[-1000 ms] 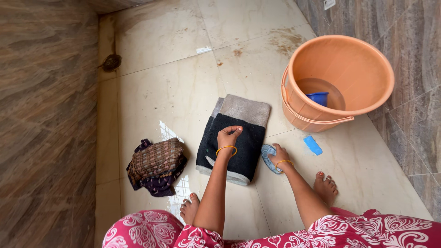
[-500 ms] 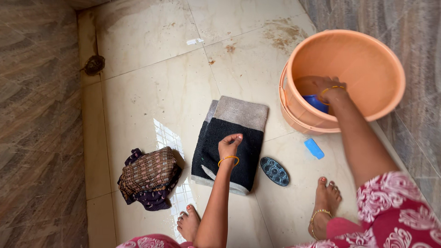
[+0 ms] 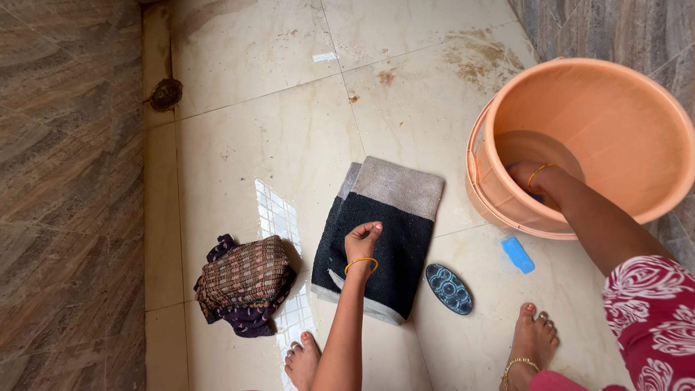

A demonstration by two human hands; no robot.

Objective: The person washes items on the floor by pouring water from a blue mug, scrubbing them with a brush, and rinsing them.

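A wet tiled floor [image 3: 275,130]. The left hand [image 3: 360,242] presses loosely curled on the black-and-grey towel [image 3: 384,239] — gripping nothing. The right hand [image 3: 526,176] reaches inside the orange bucket [image 3: 615,123] — its grip can't be made out

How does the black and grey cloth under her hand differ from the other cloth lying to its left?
The black and grey cloth lies folded flat in a neat rectangle; the brown striped cloth is bunched into a heap. The first is plain black with grey bands; the second is woven brown stripes over dark purple. The left hand rests on the first; nothing touches the second. Both lie on the wet tiled floor.
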